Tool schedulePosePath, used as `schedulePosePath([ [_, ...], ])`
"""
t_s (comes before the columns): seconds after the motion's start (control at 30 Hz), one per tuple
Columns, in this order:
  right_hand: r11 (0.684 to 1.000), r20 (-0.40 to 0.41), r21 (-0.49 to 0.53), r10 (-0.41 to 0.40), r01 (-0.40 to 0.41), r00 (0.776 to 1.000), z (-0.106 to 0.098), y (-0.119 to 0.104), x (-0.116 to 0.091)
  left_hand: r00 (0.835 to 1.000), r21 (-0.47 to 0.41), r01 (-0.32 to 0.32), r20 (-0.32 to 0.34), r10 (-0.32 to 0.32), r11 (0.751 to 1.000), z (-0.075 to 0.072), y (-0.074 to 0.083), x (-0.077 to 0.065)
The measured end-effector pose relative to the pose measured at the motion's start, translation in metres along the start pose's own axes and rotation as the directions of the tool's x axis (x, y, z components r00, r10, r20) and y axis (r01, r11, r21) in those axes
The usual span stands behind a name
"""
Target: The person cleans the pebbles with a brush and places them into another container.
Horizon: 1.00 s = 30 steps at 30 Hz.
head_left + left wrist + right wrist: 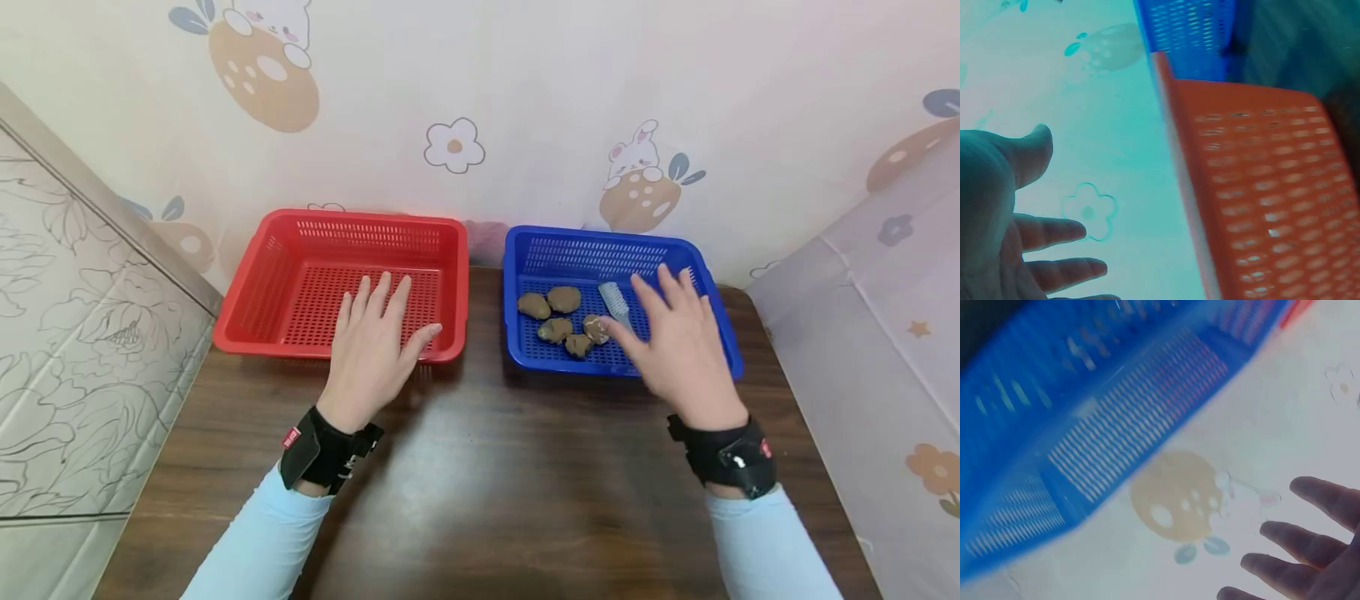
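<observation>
My left hand (369, 354), fingers straight and spread, is over the near rim of the red basket (247, 321), which has nothing lying in it. On the other side, my right hand (684, 354) hovers with spread fingers over the right part of the blue basket (517, 354). Several brown, potato-like lumps (564, 299) lie in the blue basket's left half and middle. Beside them is a small pale brush (614, 298), its lower end close to the right thumb. Both wrist views show the fingers extended and holding nothing.
Both baskets stand at the back of a dark wooden table (480, 483), against a wall covering (375, 100) printed with rabbits and flowers. A patterned panel (90, 350) borders the left side, and a pale wall (862, 333) the right.
</observation>
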State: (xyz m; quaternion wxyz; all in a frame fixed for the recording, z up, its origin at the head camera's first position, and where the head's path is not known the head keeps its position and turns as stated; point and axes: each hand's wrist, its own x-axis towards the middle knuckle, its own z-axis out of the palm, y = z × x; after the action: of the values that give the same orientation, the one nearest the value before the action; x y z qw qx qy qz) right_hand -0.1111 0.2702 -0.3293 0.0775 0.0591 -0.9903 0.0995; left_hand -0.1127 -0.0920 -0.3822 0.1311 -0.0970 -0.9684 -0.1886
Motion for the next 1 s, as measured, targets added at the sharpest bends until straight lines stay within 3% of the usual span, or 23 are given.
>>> schedulePosePath([
  [0.1, 1.000, -0.007, 0.004, 0.002, -0.002, 1.000, -0.017, 0.005, 0.018, 0.999, -0.008, -0.022, -0.039, 0.022, 1.000, -0.007, 0.007, 0.009],
  [0.23, 0.999, 0.051, 0.009, 0.043, -0.043, 0.998, -0.024, 0.017, 0.041, 0.998, -0.034, -0.042, -0.054, 0.040, 0.999, -0.012, 0.014, 0.019],
  [0.43, 0.997, 0.139, -0.003, 0.079, -0.079, 0.987, -0.009, 0.036, 0.066, 0.993, -0.104, -0.073, -0.103, 0.062, 0.992, -0.007, 0.020, 0.027],
  [0.57, 0.996, 0.201, -0.030, 0.086, -0.082, 0.976, 0.004, 0.045, 0.079, 0.994, -0.078, -0.080, -0.074, 0.075, 0.994, -0.001, 0.021, 0.030],
  [0.7, 0.993, 0.313, -0.068, 0.114, -0.097, 0.943, 0.017, 0.046, 0.092, 0.997, -0.041, -0.077, -0.017, 0.076, 0.996, 0.004, 0.024, 0.031],
  [0.87, 0.984, 0.424, -0.139, 0.157, -0.107, 0.892, 0.028, 0.051, 0.105, 0.993, -0.035, -0.116, 0.004, 0.116, 0.993, 0.008, 0.029, 0.033],
  [1.0, 0.979, 0.515, -0.173, 0.186, -0.111, 0.837, 0.035, 0.059, 0.113, 0.990, -0.034, -0.143, 0.008, 0.143, 0.989, 0.011, 0.034, 0.033],
])
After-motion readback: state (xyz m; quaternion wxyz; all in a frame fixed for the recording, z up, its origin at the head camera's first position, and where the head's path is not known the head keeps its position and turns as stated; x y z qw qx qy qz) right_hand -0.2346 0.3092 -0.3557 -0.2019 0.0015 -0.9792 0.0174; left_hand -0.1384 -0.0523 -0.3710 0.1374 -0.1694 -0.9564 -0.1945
